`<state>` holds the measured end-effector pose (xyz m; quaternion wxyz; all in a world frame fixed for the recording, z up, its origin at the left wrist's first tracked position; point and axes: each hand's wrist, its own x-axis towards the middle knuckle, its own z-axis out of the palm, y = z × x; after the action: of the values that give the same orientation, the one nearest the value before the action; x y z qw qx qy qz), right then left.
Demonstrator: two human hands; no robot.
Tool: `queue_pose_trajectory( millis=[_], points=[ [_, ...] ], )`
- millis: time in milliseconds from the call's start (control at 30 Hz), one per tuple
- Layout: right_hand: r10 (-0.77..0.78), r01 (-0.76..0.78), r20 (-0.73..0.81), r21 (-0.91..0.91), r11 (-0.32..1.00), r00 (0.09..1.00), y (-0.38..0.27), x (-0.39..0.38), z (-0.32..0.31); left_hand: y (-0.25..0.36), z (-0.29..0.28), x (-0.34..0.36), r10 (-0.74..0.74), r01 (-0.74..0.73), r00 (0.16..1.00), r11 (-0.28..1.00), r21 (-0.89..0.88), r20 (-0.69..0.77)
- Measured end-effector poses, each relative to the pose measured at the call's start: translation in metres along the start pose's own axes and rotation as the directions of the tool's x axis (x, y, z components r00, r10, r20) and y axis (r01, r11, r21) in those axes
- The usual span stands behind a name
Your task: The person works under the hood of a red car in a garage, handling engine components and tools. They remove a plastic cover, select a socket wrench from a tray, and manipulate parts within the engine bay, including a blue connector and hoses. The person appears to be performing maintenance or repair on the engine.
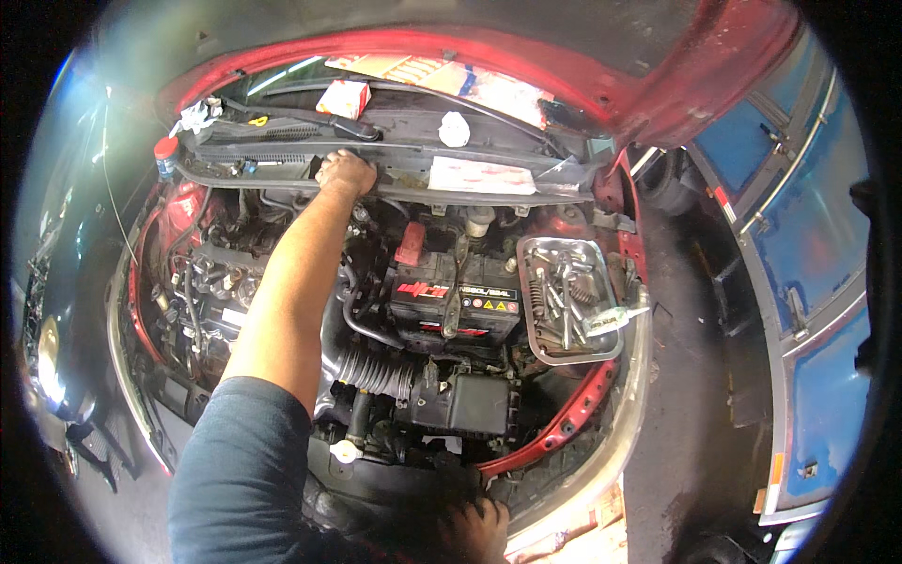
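Note:
My left arm reaches across the engine bay. At its end my left hand (347,173) is closed at the black cowl panel (395,195) below the windscreen; what its fingers hold, if anything, is hidden. At the lower edge my right hand (479,529) rests with fingers spread on the dark front of the car, beside the red front frame (554,428). Between the two hands lie a black car battery (432,312) with a red terminal cover (411,242), a ribbed air intake hose (374,372) and a black air filter box (479,402).
A metal tray (536,350) of sockets and tools sits on the bay's right side. A red-capped bottle (165,158) stands at the left. On the cowl are a small box (344,98), a crumpled white wad (454,130) and a stained cloth (481,175). The raised red bonnet (648,75) hangs overhead.

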<state>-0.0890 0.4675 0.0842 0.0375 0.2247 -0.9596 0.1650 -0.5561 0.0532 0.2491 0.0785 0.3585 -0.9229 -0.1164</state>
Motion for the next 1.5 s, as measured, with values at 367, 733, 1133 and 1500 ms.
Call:
queue_pose_trajectory(
  millis=[367, 733, 1133, 1500],
  points=[
    [-0.114, 0.109, -0.111, -0.044, 0.993, 0.987, -0.007, 0.011, -0.015, -0.013, -0.006, -0.011, 0.171, -0.171, 0.983, 0.985, -0.005, 0.069],
    [-0.103, 0.101, -0.04, -0.037, 0.994, 0.994, -0.013, 0.007, -0.014, -0.023, -0.005, -0.011, 0.345, -0.344, 0.938, 0.938, -0.054, 0.019],
    [-0.061, 0.062, 0.027, -0.023, 0.998, 0.998, -0.01, 0.003, -0.012, -0.023, -0.008, 0.002, 0.181, -0.178, 0.983, 0.967, -0.183, -0.001],
    [-0.077, 0.077, -0.035, -0.015, 0.997, 0.996, -0.011, 0.003, -0.012, -0.027, -0.013, 0.005, 0.15, -0.136, 0.988, 0.967, -0.215, 0.047]
  ],
)
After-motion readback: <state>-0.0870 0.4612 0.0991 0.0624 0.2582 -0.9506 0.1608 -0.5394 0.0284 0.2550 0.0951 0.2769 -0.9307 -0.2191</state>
